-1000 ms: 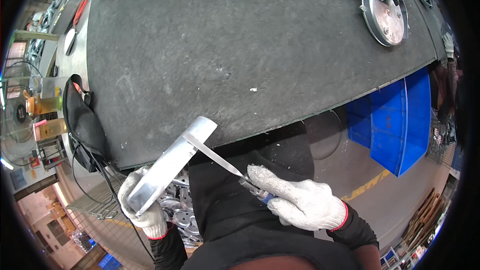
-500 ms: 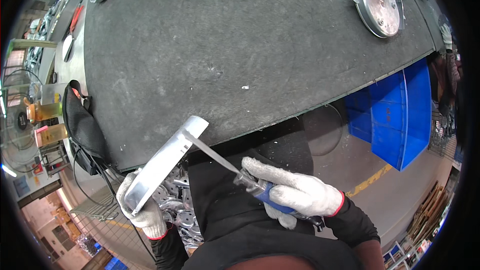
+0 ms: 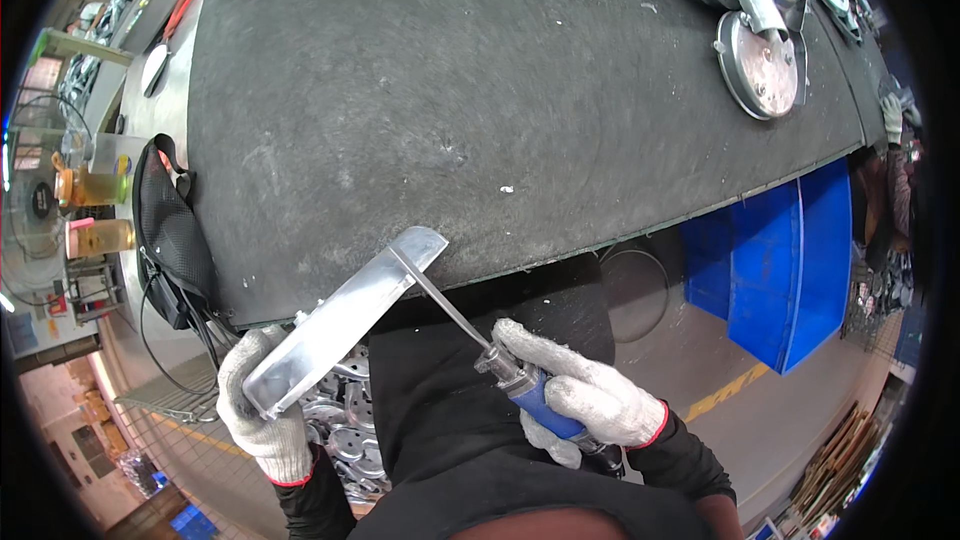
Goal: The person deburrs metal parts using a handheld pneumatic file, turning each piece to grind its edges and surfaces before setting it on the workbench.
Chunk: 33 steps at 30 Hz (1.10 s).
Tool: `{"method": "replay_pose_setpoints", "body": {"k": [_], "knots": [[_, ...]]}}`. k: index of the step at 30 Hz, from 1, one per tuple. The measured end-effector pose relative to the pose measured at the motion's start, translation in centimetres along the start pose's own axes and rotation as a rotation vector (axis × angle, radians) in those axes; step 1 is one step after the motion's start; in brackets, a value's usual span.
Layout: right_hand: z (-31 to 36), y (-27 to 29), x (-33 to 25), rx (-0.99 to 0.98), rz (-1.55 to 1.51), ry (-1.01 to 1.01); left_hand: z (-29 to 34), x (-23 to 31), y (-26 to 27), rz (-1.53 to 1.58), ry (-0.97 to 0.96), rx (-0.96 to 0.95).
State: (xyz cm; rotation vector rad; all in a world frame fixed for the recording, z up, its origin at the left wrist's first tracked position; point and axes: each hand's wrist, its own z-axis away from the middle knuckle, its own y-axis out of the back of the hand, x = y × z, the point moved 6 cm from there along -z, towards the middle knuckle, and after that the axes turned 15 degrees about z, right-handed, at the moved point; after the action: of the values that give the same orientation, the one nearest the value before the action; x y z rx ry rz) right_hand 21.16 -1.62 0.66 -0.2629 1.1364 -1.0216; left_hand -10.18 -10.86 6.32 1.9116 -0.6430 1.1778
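My left hand (image 3: 262,418), in a white knit glove, is closed round the lower end of a long, silvery metal part (image 3: 340,318) with a raised rim. The part's other end rests on or just over the table's near edge. A blue-bodied power file (image 3: 545,402) is in my gloved right hand (image 3: 605,398), with the fingers wrapped round its grip. Its thin, straight blade (image 3: 440,295) reaches up and left and lies against the part's edge close to the far end. Whether they touch firmly cannot be seen.
A dark mat covers the table (image 3: 380,120). Round metal housings (image 3: 762,65) stand at its far right. A black mesh bag (image 3: 172,230) hangs at the left edge. Blue bins (image 3: 765,270) stand below on the right. Shiny metal pieces (image 3: 345,430) lie beneath my left arm.
The whole view has shifted a little. The metal part lies slightly flatter, and the file blade now meets it nearer its far end. Both hands keep their holds.
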Motion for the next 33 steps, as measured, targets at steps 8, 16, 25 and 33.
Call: {"method": "replay_pose_setpoints", "body": {"k": [8,16,25,33], "knots": [[1.6,0.1,-4.7,0.474,1.55,0.391,-1.6,4.0,-1.8,-0.333,-0.124,0.003],[2.6,0.4,-7.3,0.71,1.867,0.291,-1.7,4.8,-2.2,-0.405,-0.052,0.003],[1.4,1.0,-2.4,0.158,0.252,-0.148,-0.7,4.8,-2.3,-0.358,0.013,-0.032],[3.0,0.2,-3.3,0.348,0.475,-0.054,-1.1,6.2,-3.0,-0.481,-0.143,-0.004]]}}
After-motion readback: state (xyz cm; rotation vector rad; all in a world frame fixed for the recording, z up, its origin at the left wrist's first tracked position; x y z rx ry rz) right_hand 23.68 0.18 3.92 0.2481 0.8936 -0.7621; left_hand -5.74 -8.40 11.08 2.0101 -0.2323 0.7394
